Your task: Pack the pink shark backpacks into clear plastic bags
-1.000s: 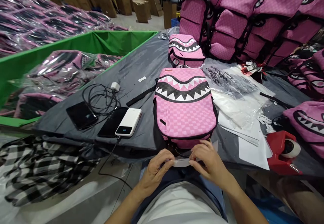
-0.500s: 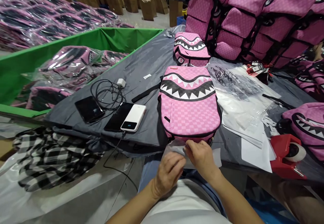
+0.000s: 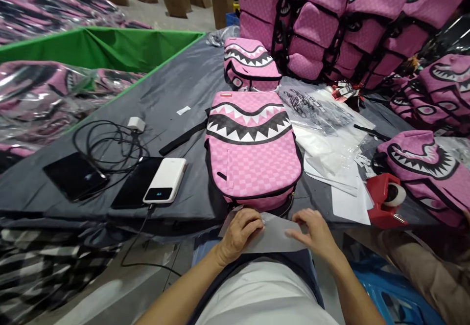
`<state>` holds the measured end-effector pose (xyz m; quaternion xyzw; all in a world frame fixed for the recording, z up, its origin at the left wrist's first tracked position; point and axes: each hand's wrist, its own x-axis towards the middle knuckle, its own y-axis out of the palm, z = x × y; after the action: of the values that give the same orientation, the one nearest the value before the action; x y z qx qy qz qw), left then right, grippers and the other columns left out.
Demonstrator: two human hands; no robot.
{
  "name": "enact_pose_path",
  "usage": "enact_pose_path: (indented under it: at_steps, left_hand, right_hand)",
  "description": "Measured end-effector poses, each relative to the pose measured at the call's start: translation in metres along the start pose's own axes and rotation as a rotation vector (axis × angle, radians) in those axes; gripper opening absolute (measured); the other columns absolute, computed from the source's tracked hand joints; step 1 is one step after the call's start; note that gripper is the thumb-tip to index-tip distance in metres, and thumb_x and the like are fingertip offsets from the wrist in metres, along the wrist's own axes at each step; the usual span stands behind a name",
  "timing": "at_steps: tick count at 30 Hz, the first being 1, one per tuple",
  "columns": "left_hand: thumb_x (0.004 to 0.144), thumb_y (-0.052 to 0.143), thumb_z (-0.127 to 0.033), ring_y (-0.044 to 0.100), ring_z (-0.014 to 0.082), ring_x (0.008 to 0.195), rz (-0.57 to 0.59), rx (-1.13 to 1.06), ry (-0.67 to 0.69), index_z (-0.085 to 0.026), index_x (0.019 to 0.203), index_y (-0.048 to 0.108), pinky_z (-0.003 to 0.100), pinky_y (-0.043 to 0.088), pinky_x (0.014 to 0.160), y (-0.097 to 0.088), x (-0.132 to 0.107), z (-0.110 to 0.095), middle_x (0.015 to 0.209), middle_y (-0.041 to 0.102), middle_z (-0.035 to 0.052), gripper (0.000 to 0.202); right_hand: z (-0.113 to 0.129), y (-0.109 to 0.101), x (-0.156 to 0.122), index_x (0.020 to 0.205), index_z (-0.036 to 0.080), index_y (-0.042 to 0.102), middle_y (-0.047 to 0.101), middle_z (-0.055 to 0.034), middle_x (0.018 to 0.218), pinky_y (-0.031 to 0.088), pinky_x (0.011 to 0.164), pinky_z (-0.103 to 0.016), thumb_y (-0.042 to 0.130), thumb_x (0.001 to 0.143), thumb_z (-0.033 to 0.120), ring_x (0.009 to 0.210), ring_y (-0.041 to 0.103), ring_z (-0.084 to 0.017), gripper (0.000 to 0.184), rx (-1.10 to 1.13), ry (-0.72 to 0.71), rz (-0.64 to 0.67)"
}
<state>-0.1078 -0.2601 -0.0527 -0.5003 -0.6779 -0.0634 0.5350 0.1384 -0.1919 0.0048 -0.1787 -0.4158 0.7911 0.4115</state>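
A translucent white sheet [image 3: 275, 234] lies across my lap at the table's front edge; whether it is paper or thin plastic I cannot tell. My left hand [image 3: 240, 234] pinches it on the left, with a tiny shiny bit at the fingertips. On the right, my right hand [image 3: 314, 232] has thumb and fingers apart, the thumb touching the sheet's right part. Just beyond both hands a pink checkered backpack [image 3: 257, 168] with a shark-mouth print lies front side up on the table. Behind it stands a second shark-mouth backpack [image 3: 251, 63].
To the left are a white power bank [image 3: 165, 180], a dark tablet-like device [image 3: 75, 175] and a coiled cable [image 3: 106, 144]. Rightward lie clear plastic bags [image 3: 312, 107], white paper sheets [image 3: 350, 200] and a red tape dispenser [image 3: 384, 200]. Stacked pink backpacks [image 3: 316, 26] stand behind; a green-lined bin [image 3: 125, 46] is far left.
My hands have moved apart: the right went rightward and its fingers spread, while the left stays pinched. More of the sheet shows between them. The view has turned to the right.
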Motion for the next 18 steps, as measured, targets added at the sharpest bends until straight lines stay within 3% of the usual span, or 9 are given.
enact_pose_path:
  at_steps: [3,6,8,13,15,18]
  left_hand:
    - [0.096,0.059,-0.013,0.063,0.0144,0.084,0.001,-0.007,-0.009,-0.020,0.097,0.063,0.026,0.054,0.077,0.000,-0.004,0.001,0.087,0.065,0.0022,0.008]
    - [0.095,0.060,-0.013,0.064,0.0145,0.086,-0.013,-0.004,-0.020,-0.021,0.100,0.065,0.027,0.055,0.077,0.000,-0.008,0.003,0.091,0.066,0.0025,0.010]
    - [0.095,0.060,-0.012,0.065,0.0141,0.086,-0.023,0.020,-0.016,-0.022,0.106,0.066,0.027,0.056,0.076,0.000,-0.010,0.003,0.094,0.066,0.0021,0.016]
    - [0.099,0.057,-0.013,0.062,0.0125,0.078,0.042,0.152,0.004,-0.023,0.122,0.065,0.026,0.054,0.073,0.001,-0.004,-0.004,0.088,0.063,0.0006,0.026]
    - [0.100,0.056,-0.015,0.059,0.0135,0.076,0.082,0.206,0.009,-0.022,0.123,0.065,0.026,0.053,0.073,0.002,-0.002,-0.007,0.085,0.064,0.0016,0.026]
    - [0.100,0.056,-0.014,0.057,0.0152,0.077,0.108,0.212,0.006,-0.018,0.120,0.066,0.028,0.051,0.074,0.003,0.000,-0.009,0.086,0.066,0.0034,0.024]
  right_hand:
    - [-0.020,0.006,-0.003,0.074,0.020,0.065,0.070,-0.0073,0.091,0.047,0.079,-0.033,0.062,0.090,0.068,0.087,0.065,-0.021,0.050,0.315,0.060,0.013]
    - [-0.024,0.008,0.010,0.077,0.020,0.063,0.070,-0.0050,0.084,0.049,0.071,-0.029,0.059,0.094,0.063,0.077,0.066,-0.018,0.047,0.484,0.074,-0.092]
    - [-0.021,0.007,0.027,0.081,0.020,0.064,0.068,-0.0021,0.075,0.046,0.066,-0.027,0.056,0.098,0.057,0.069,0.062,-0.016,0.042,0.409,-0.015,-0.164]
    - [-0.026,0.005,0.077,0.072,0.019,0.059,0.061,0.0006,0.062,0.040,0.068,-0.029,0.064,0.096,0.052,0.059,0.056,-0.013,0.041,-0.100,-0.375,-0.301]
    - [-0.033,0.006,0.081,0.069,0.020,0.055,0.057,0.0017,0.059,0.040,0.066,-0.030,0.067,0.094,0.052,0.056,0.053,-0.013,0.042,-0.236,-0.387,-0.443]
    - [-0.037,0.011,0.065,0.078,0.021,0.057,0.060,-0.0020,0.069,0.045,0.069,-0.033,0.063,0.098,0.042,0.066,0.058,-0.018,0.030,-0.270,-0.275,-0.783]
